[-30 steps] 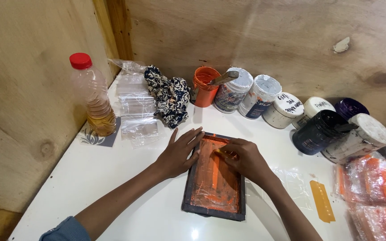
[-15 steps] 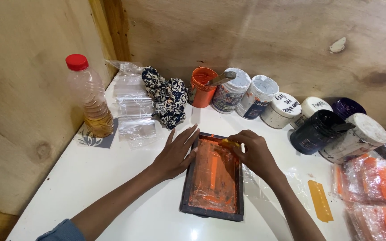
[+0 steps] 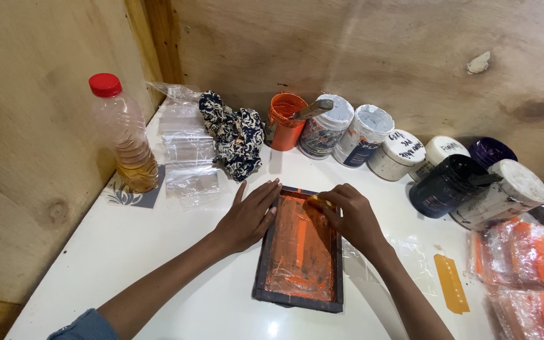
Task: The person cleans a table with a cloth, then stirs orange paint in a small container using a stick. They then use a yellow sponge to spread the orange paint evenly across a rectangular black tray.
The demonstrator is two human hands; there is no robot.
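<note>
The left hand (image 3: 247, 217) lies flat and open on the dark frame's (image 3: 299, 252) left edge, steadying it on the white counter (image 3: 158, 264), while the right hand (image 3: 351, 217) grips a small yellow scraper (image 3: 322, 201) over the orange-inked screen between the hands.

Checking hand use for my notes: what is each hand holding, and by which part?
The right hand pinches a small yellow scraper by its top edge; the left hand lies flat on the dark frame, pressing its left side.

A glossy white counter (image 3: 158, 252) fills a corner formed by two bare plywood walls (image 3: 410, 56), light brown with dark knots. A soft glare of overhead light shows on the counter's near edge.
</note>
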